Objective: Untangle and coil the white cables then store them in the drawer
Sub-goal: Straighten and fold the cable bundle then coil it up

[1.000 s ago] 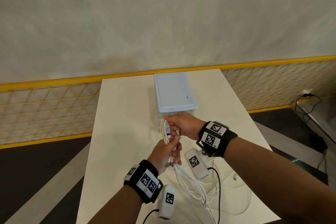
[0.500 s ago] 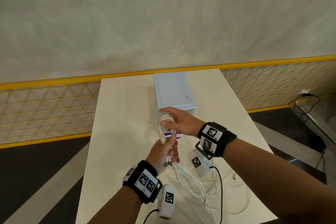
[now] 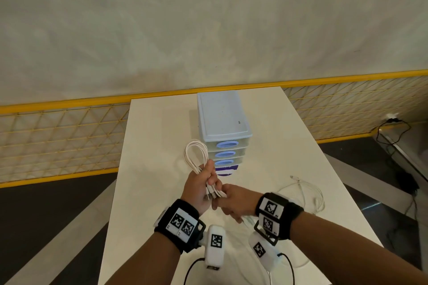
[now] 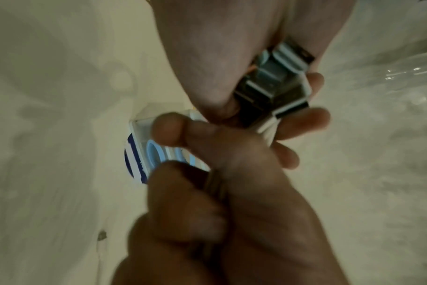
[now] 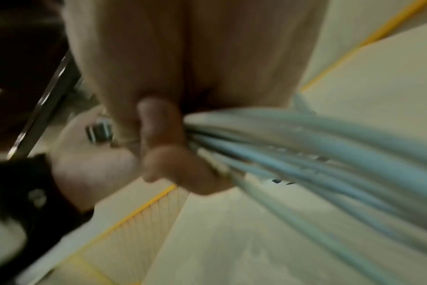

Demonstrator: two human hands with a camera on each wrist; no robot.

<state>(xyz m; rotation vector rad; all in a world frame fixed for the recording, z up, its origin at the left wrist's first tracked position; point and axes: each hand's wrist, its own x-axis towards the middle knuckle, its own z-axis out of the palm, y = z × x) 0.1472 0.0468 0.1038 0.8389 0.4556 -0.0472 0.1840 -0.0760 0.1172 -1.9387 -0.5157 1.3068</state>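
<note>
Your left hand (image 3: 199, 190) has its grip curled round the coiled white cables (image 3: 196, 154): the loops stand out of your fist toward 12 o'clock, and the plug ends poke out of it at 5 o'clock. Your right hand (image 3: 234, 202) meets those ends, fingers curled in a grip on the loose strands that trail off toward 6 o'clock; the right wrist view shows a blurred bundle running out of that fist. At 3 o'clock from your hands, one more loose cable (image 3: 310, 190) lies on the white desk (image 3: 157, 146). One drawer unit (image 3: 223, 122) stands at 12 o'clock, just beyond the loops, with three oval-handled drawers visible, all closed. Behind the desk run a yellow mesh rail (image 3: 58, 136) and a pale wall (image 3: 208, 18).
</note>
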